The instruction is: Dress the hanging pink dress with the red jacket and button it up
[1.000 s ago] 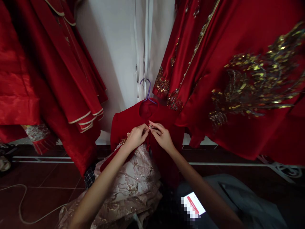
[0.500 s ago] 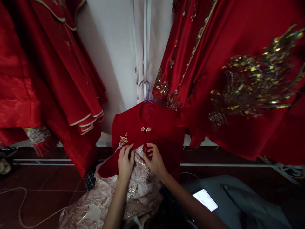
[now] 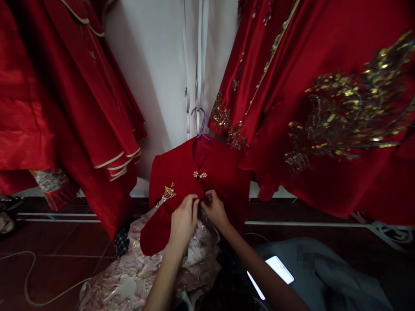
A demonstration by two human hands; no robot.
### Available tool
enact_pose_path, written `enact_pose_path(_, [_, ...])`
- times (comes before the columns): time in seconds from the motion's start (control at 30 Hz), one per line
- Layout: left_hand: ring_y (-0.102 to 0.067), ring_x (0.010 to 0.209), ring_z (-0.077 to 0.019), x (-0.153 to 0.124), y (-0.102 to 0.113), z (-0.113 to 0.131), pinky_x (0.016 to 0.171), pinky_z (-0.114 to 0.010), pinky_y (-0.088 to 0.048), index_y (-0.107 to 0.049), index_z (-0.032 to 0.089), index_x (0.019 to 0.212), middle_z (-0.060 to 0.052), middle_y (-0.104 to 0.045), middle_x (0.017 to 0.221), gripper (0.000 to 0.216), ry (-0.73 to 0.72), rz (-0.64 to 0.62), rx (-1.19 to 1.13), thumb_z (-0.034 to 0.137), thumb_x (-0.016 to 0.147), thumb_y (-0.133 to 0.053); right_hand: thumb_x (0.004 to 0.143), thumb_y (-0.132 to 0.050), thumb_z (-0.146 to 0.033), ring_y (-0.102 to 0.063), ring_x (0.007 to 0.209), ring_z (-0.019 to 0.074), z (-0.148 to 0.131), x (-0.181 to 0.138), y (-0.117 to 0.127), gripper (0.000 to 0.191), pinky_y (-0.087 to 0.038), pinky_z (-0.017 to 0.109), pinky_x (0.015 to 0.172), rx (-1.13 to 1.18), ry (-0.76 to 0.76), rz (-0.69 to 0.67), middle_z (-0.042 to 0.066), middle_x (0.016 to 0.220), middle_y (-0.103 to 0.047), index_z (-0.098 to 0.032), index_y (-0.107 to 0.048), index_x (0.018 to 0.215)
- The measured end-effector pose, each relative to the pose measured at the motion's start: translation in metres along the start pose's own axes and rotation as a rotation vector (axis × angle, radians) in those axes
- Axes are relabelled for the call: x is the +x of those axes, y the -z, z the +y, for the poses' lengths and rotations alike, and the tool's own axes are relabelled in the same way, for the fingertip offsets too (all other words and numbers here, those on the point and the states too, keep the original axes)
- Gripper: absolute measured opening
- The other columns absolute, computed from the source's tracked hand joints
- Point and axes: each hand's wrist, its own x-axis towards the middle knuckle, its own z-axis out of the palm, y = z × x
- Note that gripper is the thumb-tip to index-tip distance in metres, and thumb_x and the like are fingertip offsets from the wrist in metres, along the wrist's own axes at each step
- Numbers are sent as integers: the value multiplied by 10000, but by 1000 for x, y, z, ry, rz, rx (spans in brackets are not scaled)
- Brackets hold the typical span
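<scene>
A red jacket (image 3: pixel 173 164) hangs on a purple hanger (image 3: pixel 202 125) in front of me. One jewelled clasp (image 3: pixel 199 175) joins its front below the neckline, and a gold beaded ornament (image 3: pixel 168 191) sits on the chest at left. Just under the clasp, my left hand (image 3: pixel 184 218) is closed on the left front edge of the jacket. My right hand (image 3: pixel 215 211) pinches the opposite edge, its fingertips close to the left ones. What lies between the fingertips is hidden. Pale brocade fabric (image 3: pixel 129 276) with a metallic sheen spreads below the jacket.
Red garments (image 3: pixel 106 108) hang at left, and a red gown with gold sequins (image 3: pixel 350 108) hangs at right. A lit phone (image 3: pixel 280 268) rests on grey fabric (image 3: pixel 324 259). A white rail (image 3: pixel 301 223) runs low behind, and a pale cable (image 3: pixel 29 285) curls across the tiled floor.
My left hand has moved right, drawing the jacket's left front edge toward the right one. The pale fabric that showed between the edges is now covered there.
</scene>
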Motion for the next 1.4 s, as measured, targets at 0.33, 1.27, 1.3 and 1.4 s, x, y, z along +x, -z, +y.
enact_pose_path(0.33, [-526, 994, -224, 12, -42, -23, 809, -311, -455, -320, 246, 1369, -102, -454, 1074, 607, 41, -250, 81, 258, 796, -520, 713, -585, -276, -397, 406, 49, -82, 1, 82, 171, -328, 160, 326, 595, -178, -363, -69, 643, -471, -222, -436, 778])
enact_pose_path(1.27, [-660, 863, -177, 43, -1, -73, 850, -332, -519, -645, 105, 970, -109, -684, 990, 333, 308, 288, -803, 247, 669, -662, 704, -635, -291, -591, 666, 115, -42, 38, -60, 298, -541, 283, 653, 430, -69, -126, 12, 811, -563, -188, -542, 967])
enact_pose_path(1.3, [-661, 868, -181, 43, -1, -73, 849, -330, -521, -649, 106, 969, -108, -686, 993, 333, 306, 299, -798, 256, 671, -666, 707, -633, -292, -590, 659, 115, -40, 38, -62, 293, -542, 284, 650, 432, -63, -120, 10, 804, -560, -188, -546, 967])
enact_pose_path(1.4, [-665, 867, -188, 43, -1, -73, 835, -325, -529, -662, 113, 955, -103, -691, 988, 326, 282, 321, -755, 288, 679, -671, 723, -619, -286, -594, 654, 116, -36, 37, -65, 276, -544, 285, 649, 436, -41, -98, 13, 804, -563, -189, -557, 974])
